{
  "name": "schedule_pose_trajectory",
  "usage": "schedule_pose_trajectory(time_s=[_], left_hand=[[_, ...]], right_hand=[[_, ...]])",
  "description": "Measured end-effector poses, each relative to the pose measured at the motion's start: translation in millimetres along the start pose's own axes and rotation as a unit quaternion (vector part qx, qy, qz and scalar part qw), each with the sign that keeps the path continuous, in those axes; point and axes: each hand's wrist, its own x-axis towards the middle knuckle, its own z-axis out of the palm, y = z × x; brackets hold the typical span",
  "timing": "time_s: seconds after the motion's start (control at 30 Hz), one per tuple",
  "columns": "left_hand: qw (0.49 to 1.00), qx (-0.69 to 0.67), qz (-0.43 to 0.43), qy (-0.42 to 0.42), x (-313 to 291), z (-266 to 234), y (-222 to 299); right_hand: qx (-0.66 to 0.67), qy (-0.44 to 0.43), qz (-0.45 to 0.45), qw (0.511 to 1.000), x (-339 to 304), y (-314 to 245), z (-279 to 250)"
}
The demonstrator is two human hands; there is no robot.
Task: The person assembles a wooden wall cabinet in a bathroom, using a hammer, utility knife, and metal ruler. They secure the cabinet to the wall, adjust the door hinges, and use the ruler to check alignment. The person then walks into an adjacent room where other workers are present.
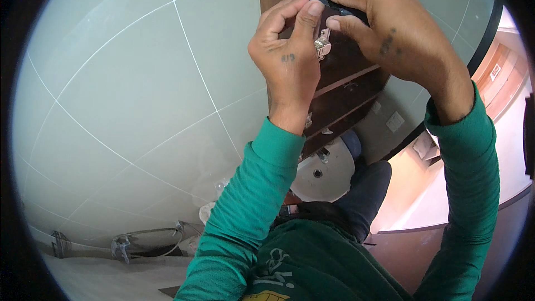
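Note:
Both my hands are raised at the upper end of a dark brown wooden cabinet (351, 64). My left hand (290, 44) is closed in a pinch, thumb against fingers, at a small dark piece (319, 0); what exactly it grips I cannot make out. My right hand (395, 28) curls around a dark object (350, 12), its thumb reaching toward the left hand. That object's kind is mostly hidden by the fingers. Just below the fingertips, a silvery metal hinge (322, 44) sits on the cabinet, partly covered by my left hand.
Below the cabinet shelves is a white washbasin (329, 175) with a tap and drain. Grey-green tiles (122, 89) cover the wall on the left. A metal fixture with a hose (147, 239) is at the lower left. A dark-edged doorway opens at the right.

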Motion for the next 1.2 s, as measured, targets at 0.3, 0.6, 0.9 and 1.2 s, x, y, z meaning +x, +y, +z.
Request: schedule_pose_trajectory(time_s=[0.3, 0.6, 0.9, 1.2], left_hand=[[1.000, 0.006, 0.027, 0.001, 4, -1, -6], [1.000, 0.018, 0.014, 0.002, 4, 0, -3], [0.997, 0.049, -0.057, 0.001, 6, 7, 15], [0.958, 0.228, 0.169, -0.041, 16, -4, 6]], right_hand=[[0.021, -0.056, 0.067, 0.996, 7, -15, -12], [0.091, -0.157, 0.124, 0.976, 21, -26, -43], [-0.001, -0.166, 0.212, 0.963, 31, -51, -49], [-0.002, 0.120, 0.160, 0.980, -23, -6, -32]])
